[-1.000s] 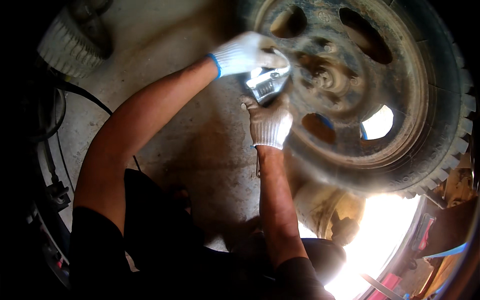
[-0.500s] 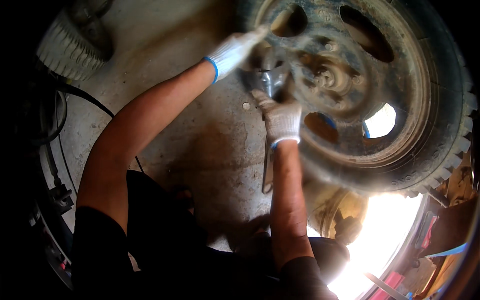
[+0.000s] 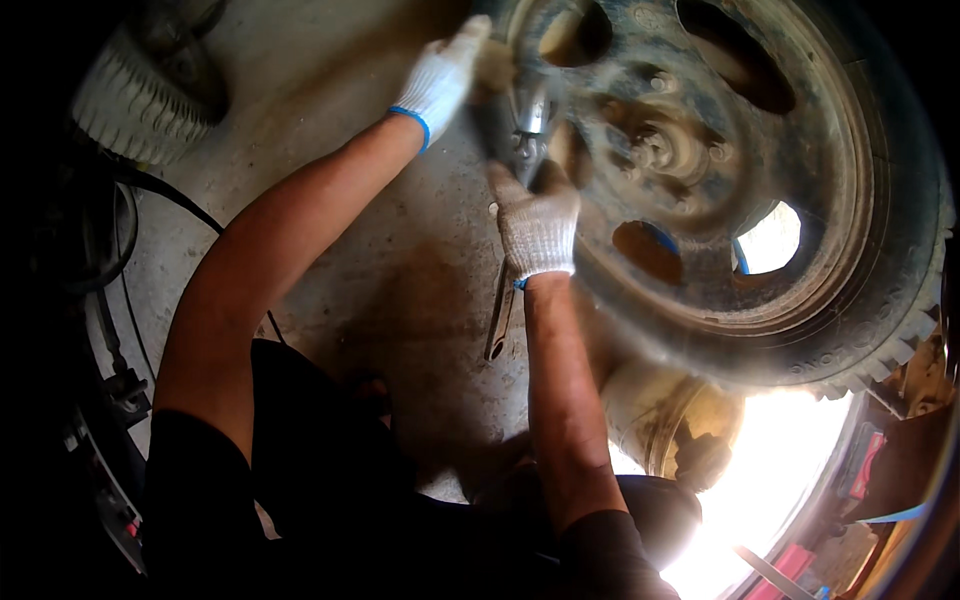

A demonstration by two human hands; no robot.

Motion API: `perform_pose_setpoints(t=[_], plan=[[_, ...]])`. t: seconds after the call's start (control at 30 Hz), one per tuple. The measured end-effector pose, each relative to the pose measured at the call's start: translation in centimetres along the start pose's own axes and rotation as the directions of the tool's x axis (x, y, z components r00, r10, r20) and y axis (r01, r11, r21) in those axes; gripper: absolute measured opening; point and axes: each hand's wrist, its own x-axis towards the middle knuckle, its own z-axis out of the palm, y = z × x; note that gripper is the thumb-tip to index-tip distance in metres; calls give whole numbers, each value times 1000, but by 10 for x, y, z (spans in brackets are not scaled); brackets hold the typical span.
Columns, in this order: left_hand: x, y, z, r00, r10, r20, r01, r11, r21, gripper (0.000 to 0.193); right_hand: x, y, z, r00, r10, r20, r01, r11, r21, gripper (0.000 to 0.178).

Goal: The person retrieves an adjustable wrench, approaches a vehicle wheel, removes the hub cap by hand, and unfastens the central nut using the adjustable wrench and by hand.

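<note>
A large, dirty truck wheel [image 3: 700, 290] with oval holes and a treaded tyre stands at the upper right. My left hand [image 3: 445, 75], in a white knitted glove with a blue cuff, is beside its left edge, fingers stretched out and slightly blurred. I cannot tell whether it touches the tyre. My right hand [image 3: 538, 225], also gloved, is closed around a long steel wrench [image 3: 498, 325], whose ringed end sticks out below the wrist. Above my right fingers a shiny metal socket [image 3: 535, 115] shows in front of the wheel's left side; how it joins the wrench is hidden.
Another ribbed tyre [image 3: 140, 100] stands at the upper left, with a black hose [image 3: 185, 205] running below it. Stained concrete floor [image 3: 400, 260] lies between. Lower right, a yellowish round metal part [image 3: 690, 435] sits by a glaring light patch; pink and red items lie at the rim.
Both my hands have shifted left, the left one also upward, away from the wheel's rim. The wrench and socket moved along with my right hand; the wrench's lower end swung left.
</note>
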Motion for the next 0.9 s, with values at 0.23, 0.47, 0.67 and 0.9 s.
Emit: perform_pose_setpoints(t=[0.23, 0.47, 0.67, 0.9], plan=[[2, 5, -13, 992, -93, 82, 119, 893, -433, 54, 0, -28, 12, 970, 224, -93, -194, 947, 257, 43], [3, 8, -15, 997, -74, 29, 79, 897, -436, 55, -3, -9, 17, 996, -22, -87, 17, 998, -58, 42], [4, 8, -14, 998, -55, 26, 61, 911, -408, 58, 0, 0, 2, 934, 243, -260, -188, 957, 221, 34], [10, -2, -20, 993, -29, 114, 80, 875, -477, 56, -12, 5, 16, 982, 174, -73, -165, 980, 112, 41]])
